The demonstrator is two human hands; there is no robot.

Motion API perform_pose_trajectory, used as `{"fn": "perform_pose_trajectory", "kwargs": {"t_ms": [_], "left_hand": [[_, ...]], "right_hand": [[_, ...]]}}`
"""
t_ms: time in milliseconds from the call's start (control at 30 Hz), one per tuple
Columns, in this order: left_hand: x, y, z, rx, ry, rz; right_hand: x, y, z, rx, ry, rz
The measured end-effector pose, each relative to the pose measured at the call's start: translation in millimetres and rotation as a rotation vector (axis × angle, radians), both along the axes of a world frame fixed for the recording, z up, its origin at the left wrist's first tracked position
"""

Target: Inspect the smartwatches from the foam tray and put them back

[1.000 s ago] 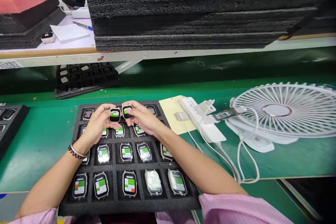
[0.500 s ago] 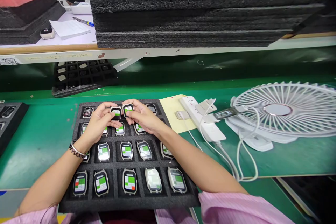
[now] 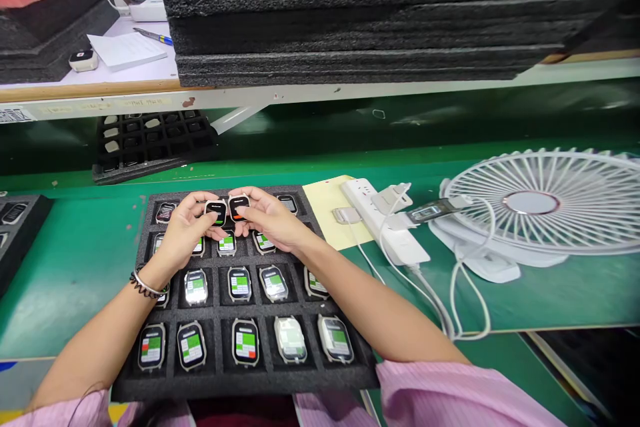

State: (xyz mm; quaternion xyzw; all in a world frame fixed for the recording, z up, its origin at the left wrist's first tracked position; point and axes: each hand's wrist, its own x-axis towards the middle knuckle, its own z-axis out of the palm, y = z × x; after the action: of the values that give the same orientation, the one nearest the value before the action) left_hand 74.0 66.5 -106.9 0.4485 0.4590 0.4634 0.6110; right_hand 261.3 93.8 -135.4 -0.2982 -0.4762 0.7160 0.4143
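A black foam tray [image 3: 125, 380] lies on the green bench in front of me, its pockets filled with several smartwatch bodies showing green and red test screens. My left hand [image 3: 183, 230] pinches one smartwatch body [image 3: 216, 211] just above the tray's far row. Beside it, my right hand [image 3: 270, 220] pinches a second smartwatch body [image 3: 239, 207] with an orange strip on its screen. The two watches are held side by side, nearly touching. A bracelet circles my left wrist.
A white power strip [image 3: 387, 230] with plugs and cables lies right of the tray on a yellow sheet [image 3: 325, 203]. A white fan [image 3: 545, 203] lies flat at the right. Stacked black foam sheets [image 3: 350, 13] sit on the shelf above. Other foam trays [image 3: 150, 143] rest behind and at the left edge.
Both hands have stayed over the tray's far row with the two watches. The held watches' screens have gone from green blocks to mostly dark, one with an orange strip. The view shifted slightly.
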Motion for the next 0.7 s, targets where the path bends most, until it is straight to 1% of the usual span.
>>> {"fn": "perform_pose_trajectory", "kwargs": {"t_ms": [133,300,367,400,433,467,500,533,567,600,667,700], "left_hand": [[-1,-1,-0.2,0.018,-0.012,-0.009],[-2,2,-5.6,0.029,-0.029,-0.01],[-1,2,-2.7,0.047,-0.035,-0.01],[0,-1,1.5,0.067,-0.053,-0.029],[1,-6,7.7,0.087,-0.087,-0.076],[2,-13,15.8,0.103,-0.133,-0.15],[4,-22,25.2,0.11,-0.195,-0.257],[6,-33,35.2,0.098,-0.257,-0.39],[8,-45,45.1,0.066,-0.309,-0.525],[10,-57,54.3,0.033,-0.362,-0.627],[12,-78,69.2,0.054,-0.469,-0.788],[11,-85,74.9,0.074,-0.52,-0.833]], "right_hand": [[0,1,-1.8,0.007,0.016,0.002],[0,1,-3.6,0.012,0.012,-0.001],[0,1,-3.4,0.01,0.015,-0.007],[0,2,-3.3,0.008,0.021,-0.009],[0,2,-3.2,0.006,0.031,-0.011],[1,2,-3.2,0.003,0.04,-0.014],[1,3,-3.4,0.001,0.045,-0.011],[0,3,-3.4,0.005,0.047,-0.005],[0,3,-3.2,0.014,0.048,0.006],[0,1,-2.3,0.029,0.049,0.019],[-1,-5,3.4,0.073,0.069,0.049],[0,-11,9.2,0.098,0.093,0.07]]}}
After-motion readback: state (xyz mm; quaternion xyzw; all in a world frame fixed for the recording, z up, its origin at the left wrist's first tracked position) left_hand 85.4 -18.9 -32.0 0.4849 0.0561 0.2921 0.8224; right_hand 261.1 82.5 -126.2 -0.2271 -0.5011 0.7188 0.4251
